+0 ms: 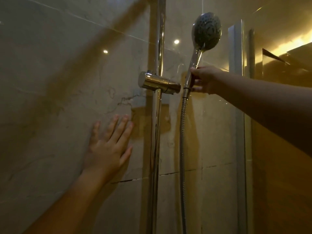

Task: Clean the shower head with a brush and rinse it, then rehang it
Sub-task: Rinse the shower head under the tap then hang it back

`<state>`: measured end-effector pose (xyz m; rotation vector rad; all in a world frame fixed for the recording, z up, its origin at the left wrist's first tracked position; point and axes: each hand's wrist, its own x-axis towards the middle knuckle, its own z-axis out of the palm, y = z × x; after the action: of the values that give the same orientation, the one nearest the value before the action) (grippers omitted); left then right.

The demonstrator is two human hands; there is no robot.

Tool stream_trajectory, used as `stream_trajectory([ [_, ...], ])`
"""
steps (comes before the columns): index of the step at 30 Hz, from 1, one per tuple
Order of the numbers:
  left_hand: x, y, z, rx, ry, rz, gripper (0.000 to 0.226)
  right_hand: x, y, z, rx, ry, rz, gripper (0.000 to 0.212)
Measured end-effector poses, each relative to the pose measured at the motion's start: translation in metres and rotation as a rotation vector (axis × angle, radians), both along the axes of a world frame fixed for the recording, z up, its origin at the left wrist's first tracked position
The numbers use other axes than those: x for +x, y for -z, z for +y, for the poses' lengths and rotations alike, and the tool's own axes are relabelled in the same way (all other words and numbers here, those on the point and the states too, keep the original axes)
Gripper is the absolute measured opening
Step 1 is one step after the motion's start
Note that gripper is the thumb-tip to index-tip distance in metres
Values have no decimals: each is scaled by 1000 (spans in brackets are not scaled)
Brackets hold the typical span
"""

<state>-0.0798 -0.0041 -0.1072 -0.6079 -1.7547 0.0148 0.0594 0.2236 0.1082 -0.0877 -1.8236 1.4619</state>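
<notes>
- Right of centre, the right hand [205, 79] grips the shower head [206, 32] by its handle, just beside the holder [158, 82]
- Lower left, the left hand [108, 147] lies spread flat on the wall [50, 81]

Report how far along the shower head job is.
Done: no brush is in view, so scrubbing and rinsing may be over, unconfirmed. In hand: the right hand holds the shower head by its handle, just beside the holder; the left hand lies flat on the wall. Left: seating it in the holder.
</notes>
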Motion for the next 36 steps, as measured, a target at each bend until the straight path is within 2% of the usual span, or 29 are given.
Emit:
stream_trajectory([
  [3,-1,-1,-1,-5,6,-8,65,-5,-13,-7,-11,20,-2,24],
  [6,-1,-1,-1,-7,7,-16,64,-7,-22,-17,7,26,-3,18],
  [20,1,-2,-1,0,-3,-22,64,-16,-48,-34,36,17,5,19],
  [26,0,-2,-1,3,8,-26,65,-15,-44,-40,99,-27,-8,20],
  [29,1,-2,-1,1,6,-25,65,-14,-36,-38,122,-42,-7,28],
  [33,2,-2,-2,-1,6,-30,64,-14,-28,-36,127,-86,23,13],
  [36,2,-1,-2,1,8,-35,64,-15,-27,-32,141,-97,30,19],
])
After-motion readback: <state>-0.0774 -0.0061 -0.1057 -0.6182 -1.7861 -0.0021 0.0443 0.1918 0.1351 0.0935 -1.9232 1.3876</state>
